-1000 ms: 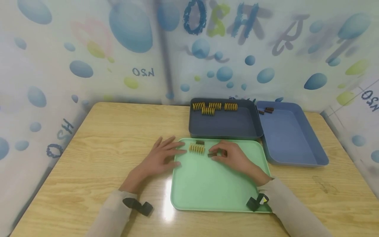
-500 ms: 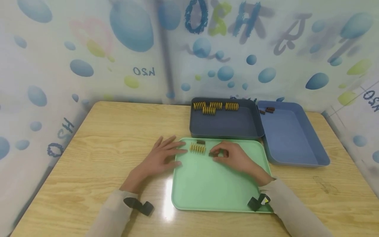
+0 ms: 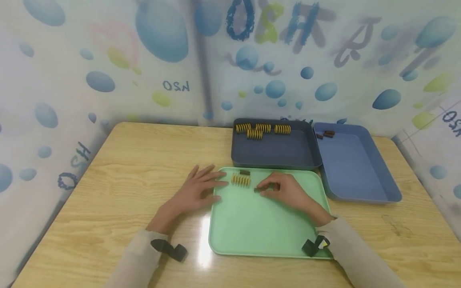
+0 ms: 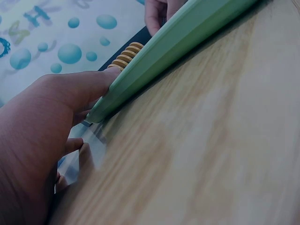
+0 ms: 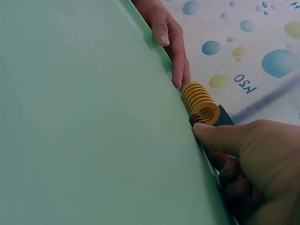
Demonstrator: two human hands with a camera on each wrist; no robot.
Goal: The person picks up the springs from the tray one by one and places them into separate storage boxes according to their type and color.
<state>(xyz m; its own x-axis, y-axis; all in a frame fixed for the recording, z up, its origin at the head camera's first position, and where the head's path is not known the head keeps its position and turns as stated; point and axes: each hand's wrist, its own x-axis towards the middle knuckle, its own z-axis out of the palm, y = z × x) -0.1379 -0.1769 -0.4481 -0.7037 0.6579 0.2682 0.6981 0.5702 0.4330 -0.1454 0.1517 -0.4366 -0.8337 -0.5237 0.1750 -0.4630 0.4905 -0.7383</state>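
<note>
My right hand [image 3: 286, 192] pinches a small dark brown spring [image 3: 258, 190] between thumb and fingertips, close over the green tray [image 3: 252, 232]. In the right wrist view the thumb covers most of that spring [image 5: 198, 119]. A larger yellow spring [image 3: 240, 180] lies on the tray to the left of it, with a second dark spring [image 3: 245, 173] just behind. My left hand [image 3: 196, 191] lies spread at the tray's left edge, its fingertips overlapping the rim. The left wrist view shows its thumb [image 4: 89, 86] along the tray's side.
Behind the green tray stands a dark grey tray [image 3: 277, 160] with several yellow springs [image 3: 255, 134] at its back left. A blue tray [image 3: 360, 194] adjoins it on the right, holding a few dark springs [image 3: 329, 133] at its back left corner. A printed wall [image 3: 180, 108] rises behind the table [image 3: 151, 152].
My right hand keeps its pinch; the dark spring's visible end has moved down slightly in the head view. The left hand stays in place.
</note>
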